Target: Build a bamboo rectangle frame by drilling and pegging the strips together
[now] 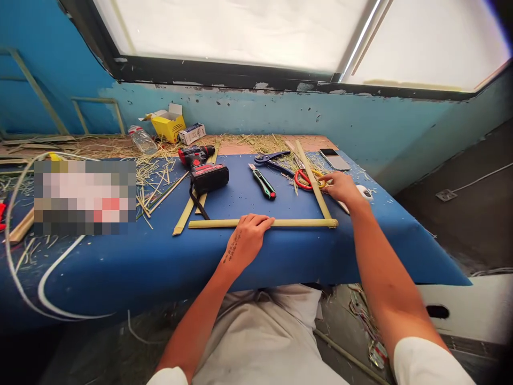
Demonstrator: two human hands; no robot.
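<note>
My left hand (249,241) is closed over the long crosswise bamboo strip (301,223) near the table's front edge, with its fingers curled over the top. At its right end this strip meets a second bamboo strip (316,192) in a corner joint, and that one runs away toward the wall. My right hand (341,190) is beside the second strip, fingers pinched at the yellow handle loop of red-and-yellow scissors (303,181). The scissors lie partly beneath the strip. Between the hands and the wall lie a green-and-black utility knife (263,183) and dark blue-handled pliers (273,159).
A cordless drill (203,170) rests on bamboo strips at centre left. Behind it stand a yellow box (168,126), a small carton (191,133) and a plastic bottle (142,140). A phone (334,159) and a white round object (364,192) lie at right. Bamboo shavings litter the back.
</note>
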